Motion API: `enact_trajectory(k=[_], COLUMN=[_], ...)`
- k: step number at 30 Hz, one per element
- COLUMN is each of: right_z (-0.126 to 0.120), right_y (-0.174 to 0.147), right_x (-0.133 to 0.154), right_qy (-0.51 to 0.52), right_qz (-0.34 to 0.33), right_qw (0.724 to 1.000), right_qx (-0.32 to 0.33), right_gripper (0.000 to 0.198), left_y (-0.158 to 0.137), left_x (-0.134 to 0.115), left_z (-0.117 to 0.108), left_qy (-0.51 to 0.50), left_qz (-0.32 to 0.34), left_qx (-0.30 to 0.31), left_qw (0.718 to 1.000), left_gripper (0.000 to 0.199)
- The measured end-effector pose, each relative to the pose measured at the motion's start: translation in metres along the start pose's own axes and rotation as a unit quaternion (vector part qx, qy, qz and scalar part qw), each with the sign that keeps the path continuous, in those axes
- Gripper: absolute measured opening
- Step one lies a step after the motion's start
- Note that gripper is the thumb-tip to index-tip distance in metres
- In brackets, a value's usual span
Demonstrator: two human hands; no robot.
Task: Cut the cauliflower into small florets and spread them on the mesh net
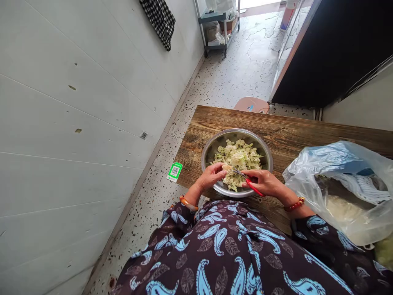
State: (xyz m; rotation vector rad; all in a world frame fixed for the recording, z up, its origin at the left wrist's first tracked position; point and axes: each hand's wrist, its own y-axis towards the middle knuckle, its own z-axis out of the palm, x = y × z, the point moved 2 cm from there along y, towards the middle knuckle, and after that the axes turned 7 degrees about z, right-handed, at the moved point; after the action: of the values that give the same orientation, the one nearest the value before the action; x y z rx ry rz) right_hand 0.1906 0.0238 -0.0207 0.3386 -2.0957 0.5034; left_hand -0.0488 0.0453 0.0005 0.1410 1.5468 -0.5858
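Observation:
A wide metal bowl (pixel 267 152) sits on the wooden table, holding a heap of cut cauliflower florets (pixel 241 152). Over the bowl's near left side, my left hand (pixel 212 175) is closed on a small cauliflower piece (pixel 227 166). My right hand (pixel 264 182) grips red-handled scissors (pixel 253 187), whose metal blades point left and meet that piece. Whether the blades are parted is too small to make out. Both hands are above the florets, close to each other.
A large clear plastic bag (pixel 340 205) with pale contents stands on the wooden table (pixel 294 137) at right. A green QR-code card (pixel 175 171) is at the table's left edge. Beyond the table are a pink stool (pixel 251 104) and a wheeled cart (pixel 215 17). A white wall (pixel 76 164) runs along the left.

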Motion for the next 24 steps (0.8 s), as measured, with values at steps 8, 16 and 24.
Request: enact_trajectory(k=[8, 16, 24], right_z=[0.000, -0.003, 0.000], right_y=[-0.005, -0.005, -0.005], right_x=[-0.006, -0.003, -0.012], right_qy=[0.033, 0.007, -0.011], right_qz=[-0.005, -0.016, -0.040], right_qw=[0.999, 1.000, 0.999], right_qx=[0.022, 0.026, 0.008], right_gripper=[0.051, 0.051, 0.046], left_y=[0.000, 0.002, 0.004], left_x=[-0.005, -0.003, 0.002], left_z=[0.009, 0.018, 0.022], left_qy=[0.031, 0.077, 0.039], left_qz=[-0.004, 0.000, -0.016], left_qx=[0.028, 0.040, 0.050], left_qw=[0.999, 0.996, 0.998], left_gripper=[0.046, 0.048, 0.049])
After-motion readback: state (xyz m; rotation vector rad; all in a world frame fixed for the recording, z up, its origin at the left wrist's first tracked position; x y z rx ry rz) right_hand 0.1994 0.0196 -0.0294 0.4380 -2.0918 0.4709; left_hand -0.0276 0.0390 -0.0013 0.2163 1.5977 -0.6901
